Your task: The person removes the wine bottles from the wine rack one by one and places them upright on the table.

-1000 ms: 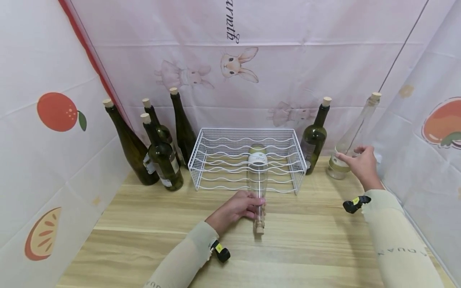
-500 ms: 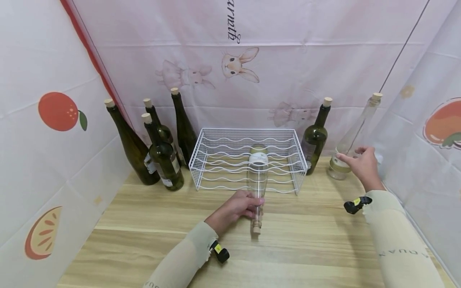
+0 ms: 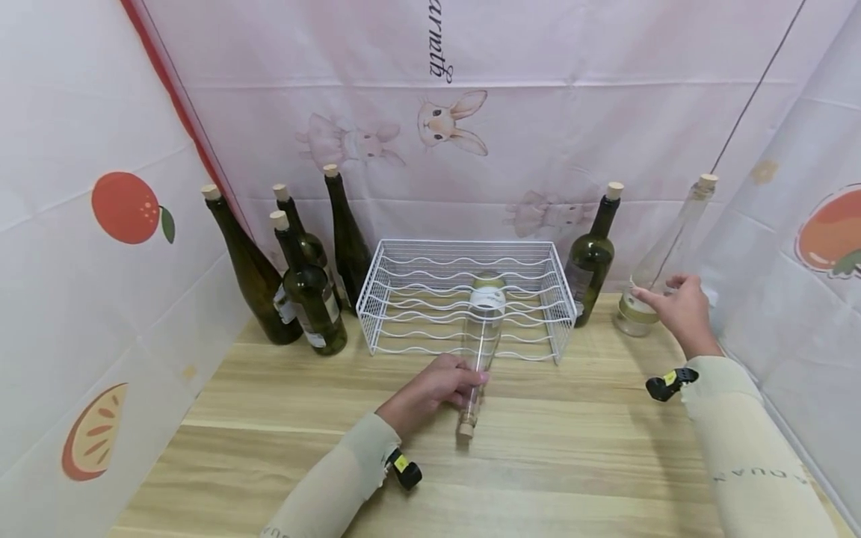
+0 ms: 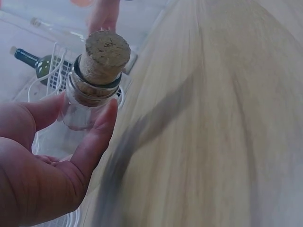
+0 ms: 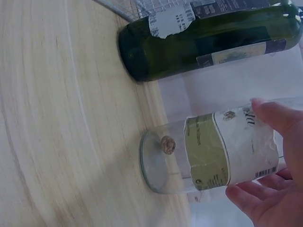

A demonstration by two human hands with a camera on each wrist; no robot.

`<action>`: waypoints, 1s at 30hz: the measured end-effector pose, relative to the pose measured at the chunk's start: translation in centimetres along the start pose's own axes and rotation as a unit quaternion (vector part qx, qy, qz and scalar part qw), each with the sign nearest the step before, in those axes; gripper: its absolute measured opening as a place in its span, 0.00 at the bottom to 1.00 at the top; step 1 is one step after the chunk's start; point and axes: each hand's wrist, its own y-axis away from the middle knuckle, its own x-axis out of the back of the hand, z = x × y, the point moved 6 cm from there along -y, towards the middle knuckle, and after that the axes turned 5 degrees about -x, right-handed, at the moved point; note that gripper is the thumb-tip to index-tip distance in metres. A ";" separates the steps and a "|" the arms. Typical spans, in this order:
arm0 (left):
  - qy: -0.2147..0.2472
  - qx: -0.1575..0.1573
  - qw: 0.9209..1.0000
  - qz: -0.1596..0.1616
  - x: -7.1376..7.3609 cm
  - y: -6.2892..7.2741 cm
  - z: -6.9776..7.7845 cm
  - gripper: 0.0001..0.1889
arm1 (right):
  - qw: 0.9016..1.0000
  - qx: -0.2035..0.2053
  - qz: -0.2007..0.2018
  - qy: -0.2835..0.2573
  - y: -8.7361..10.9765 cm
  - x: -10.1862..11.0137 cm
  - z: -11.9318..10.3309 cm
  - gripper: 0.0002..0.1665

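Observation:
My left hand grips the neck of a clear glass bottle, which lies with its labelled base inside the white wire rack and its corked end toward me. In the left wrist view the cork sits in the bottle's mouth, with thumb and fingers around the neck. Over at the right, my right hand holds a second clear bottle by its lower body; it stands on the table. The right wrist view shows its green and white label between thumb and fingers, and a loose cork inside near the base.
A dark green corked bottle stands between the rack and the right-hand bottle. Several more green bottles stand left of the rack. Printed curtains hang behind and on both sides of the wooden table.
The corked end of the lying bottle has swung left with my left hand, so the bottle now slants in the rack. My right hand keeps its place on the standing bottle.

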 end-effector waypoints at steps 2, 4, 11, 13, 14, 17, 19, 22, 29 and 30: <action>-0.005 0.001 1.000 -0.001 0.2 0.1 0.1 0.13 | 1.000 -0.001 0.003 0.010 0.0 0.1 -0.1 0.61; -0.011 -0.001 1.000 -0.002 0.3 0.2 0.3 0.13 | 1.000 0.000 0.005 0.027 0.0 0.2 -0.1 0.61; -0.030 -0.004 1.000 -0.001 0.6 0.6 0.2 0.13 | 0.998 0.002 -0.010 0.055 0.3 0.5 -0.2 0.65; -0.031 -0.004 0.999 -0.003 0.6 0.7 0.2 0.13 | 0.998 0.000 -0.013 0.059 0.4 0.6 -0.2 0.66; -0.031 -0.004 0.999 -0.005 0.6 0.7 0.2 0.13 | 0.998 -0.001 -0.015 0.061 0.5 0.6 -0.2 0.66; -0.029 -0.004 1.000 -0.010 0.7 0.9 0.2 0.13 | 0.998 -0.003 -0.020 0.067 0.6 0.7 -0.2 0.67; -0.031 -0.006 0.999 -0.011 0.7 1.1 0.2 0.13 | 0.997 -0.003 -0.023 0.069 0.6 0.7 -0.2 0.67; -0.037 -0.007 0.999 -0.013 0.9 1.3 0.3 0.12 | 0.997 -0.003 -0.025 0.071 0.7 0.7 -0.2 0.67; -0.039 -0.022 0.999 -0.027 1.4 1.9 0.7 0.12 | 0.997 0.019 -0.011 0.075 0.9 1.2 -0.4 0.65; -0.040 -0.024 0.999 -0.029 1.5 1.9 0.7 0.13 | 0.997 0.023 -0.010 0.076 0.9 1.3 -0.4 0.64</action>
